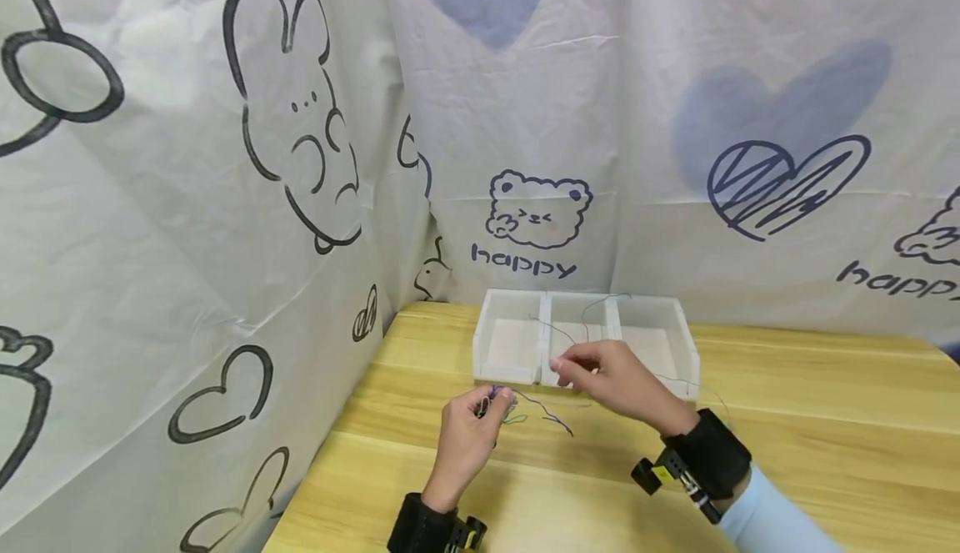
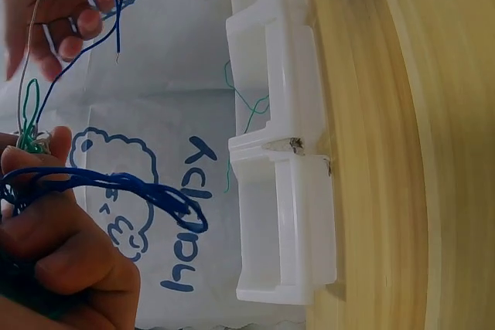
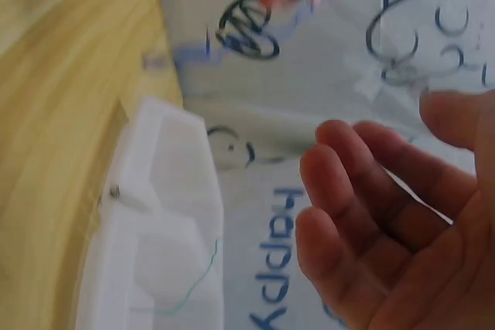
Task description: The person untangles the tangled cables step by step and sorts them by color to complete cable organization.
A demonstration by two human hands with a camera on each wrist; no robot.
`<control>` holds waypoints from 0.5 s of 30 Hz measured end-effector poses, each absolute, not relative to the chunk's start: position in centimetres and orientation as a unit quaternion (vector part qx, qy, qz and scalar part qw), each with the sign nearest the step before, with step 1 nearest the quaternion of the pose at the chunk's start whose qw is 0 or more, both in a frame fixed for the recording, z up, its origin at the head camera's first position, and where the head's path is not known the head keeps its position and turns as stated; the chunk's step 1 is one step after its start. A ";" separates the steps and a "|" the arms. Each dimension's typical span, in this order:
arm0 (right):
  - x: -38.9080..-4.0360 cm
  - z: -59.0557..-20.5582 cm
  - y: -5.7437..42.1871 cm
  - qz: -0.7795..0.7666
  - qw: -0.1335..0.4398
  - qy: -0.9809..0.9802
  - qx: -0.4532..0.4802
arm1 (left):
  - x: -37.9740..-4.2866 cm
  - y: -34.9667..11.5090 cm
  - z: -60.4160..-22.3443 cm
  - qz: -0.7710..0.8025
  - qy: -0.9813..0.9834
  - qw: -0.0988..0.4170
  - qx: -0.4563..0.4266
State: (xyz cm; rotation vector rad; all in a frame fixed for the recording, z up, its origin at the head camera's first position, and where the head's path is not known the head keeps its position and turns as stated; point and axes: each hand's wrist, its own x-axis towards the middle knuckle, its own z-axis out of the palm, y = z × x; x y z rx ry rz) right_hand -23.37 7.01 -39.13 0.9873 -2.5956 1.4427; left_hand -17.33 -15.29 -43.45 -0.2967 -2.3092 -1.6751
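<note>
My left hand (image 1: 467,432) holds a bundle of thin cords between thumb and fingers. In the left wrist view, folded blue cord (image 2: 147,185) loops out of the grip, beside green cord (image 2: 31,106) and a greyish-white cord (image 2: 28,56) with a knotted end. One blue strand trails off towards the right hand. My right hand (image 1: 611,376) hovers in front of the white box's middle section. Its fingers (image 3: 329,179) are loosely bent with nothing between them in the right wrist view. A thin green cord (image 3: 193,287) lies in the middle compartment, its end rising over the back wall.
The white three-compartment box (image 1: 542,353) stands at the back of the wooden table (image 1: 562,503). Thin strands also show by the box's right front corner. Printed cloth (image 1: 645,119) hangs behind the table and along its left side.
</note>
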 end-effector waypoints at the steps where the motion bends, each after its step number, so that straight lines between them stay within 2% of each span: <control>1: -23.0 -39.2 6.8 0.460 0.000 -0.826 0.327 | -17.5 -15.3 -43.8 -0.577 -0.799 0.136 -0.099; 5: -21.8 -39.6 6.0 0.440 -0.010 -0.824 0.358 | -18.1 -15.2 -44.8 -0.580 -0.799 0.136 -0.089; 15: -20.4 -40.7 4.9 0.420 -0.006 -0.831 0.366 | -18.0 -14.4 -44.8 -0.509 -0.833 0.195 -0.101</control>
